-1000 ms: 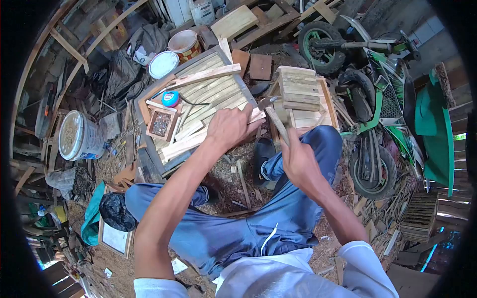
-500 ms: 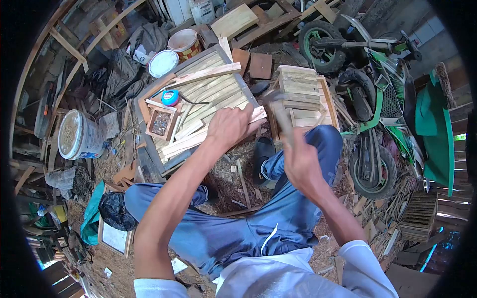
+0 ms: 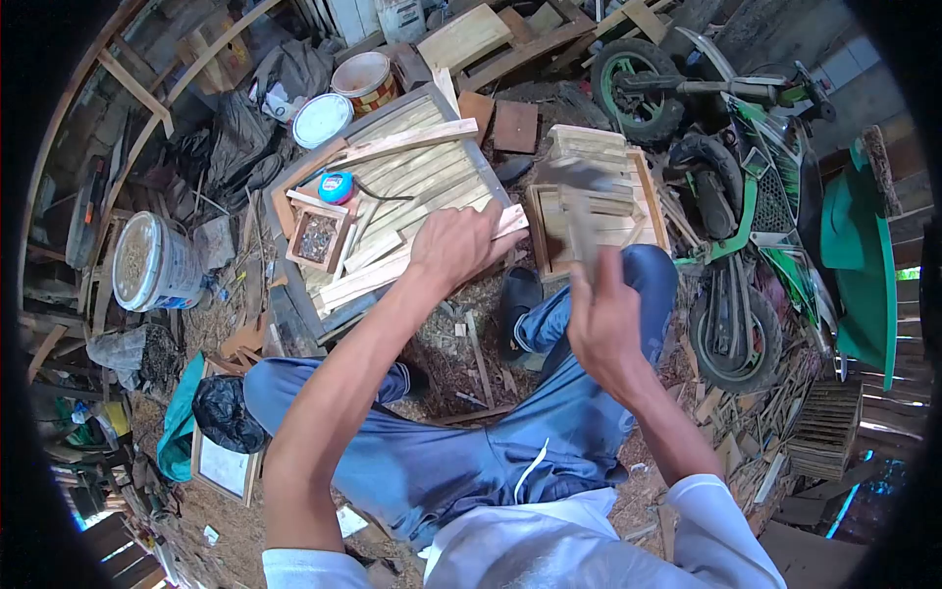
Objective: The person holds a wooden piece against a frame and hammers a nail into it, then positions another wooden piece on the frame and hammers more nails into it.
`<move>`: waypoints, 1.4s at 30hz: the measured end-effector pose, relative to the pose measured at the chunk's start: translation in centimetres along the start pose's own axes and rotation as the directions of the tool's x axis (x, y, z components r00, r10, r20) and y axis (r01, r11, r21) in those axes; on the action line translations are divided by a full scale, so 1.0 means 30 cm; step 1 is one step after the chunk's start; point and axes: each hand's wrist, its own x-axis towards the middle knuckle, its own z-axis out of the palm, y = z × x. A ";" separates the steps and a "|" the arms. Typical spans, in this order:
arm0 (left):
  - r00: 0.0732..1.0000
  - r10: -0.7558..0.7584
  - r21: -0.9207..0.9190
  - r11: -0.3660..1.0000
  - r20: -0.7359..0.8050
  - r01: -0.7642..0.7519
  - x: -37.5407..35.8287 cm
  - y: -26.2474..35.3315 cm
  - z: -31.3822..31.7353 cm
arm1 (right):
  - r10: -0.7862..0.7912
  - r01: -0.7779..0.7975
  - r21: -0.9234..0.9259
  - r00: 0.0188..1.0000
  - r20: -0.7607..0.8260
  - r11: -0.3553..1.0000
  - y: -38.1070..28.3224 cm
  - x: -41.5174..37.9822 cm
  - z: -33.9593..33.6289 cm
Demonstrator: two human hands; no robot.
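Note:
My left hand is closed round a pale wooden strip at the right corner of a slatted work board; the strip's end sticks out past my fingers. In my right hand is a hammer, its handle upright in my fist and its head blurred by motion. The hammer head is to the right of the strip and apart from it. On the board lie a blue tape measure, a small wooden box of small metal pieces, likely nails, and a longer wooden bar.
A slatted wooden crate stands beyond the hammer. A green-framed motorbike is at the right. Buckets, a full one and a patterned one, stand left and back. Wood scraps and shavings cover the floor round my legs.
My right hand has shifted slightly right and the hammer head has moved up and right, away from the strip. My left hand stays on the strip.

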 end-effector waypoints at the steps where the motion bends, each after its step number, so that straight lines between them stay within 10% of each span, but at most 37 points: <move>1: 1.000 -0.009 0.003 1.000 0.005 0.009 -0.005 0.003 -0.006 | 0.020 -0.015 -0.063 0.996 0.087 0.998 0.034 0.009 0.010; 42: 0.998 -0.041 -0.068 0.997 0.038 0.044 0.120 -0.053 -0.025 | 0.164 -0.175 0.034 0.965 0.206 0.984 -0.001 0.036 -0.121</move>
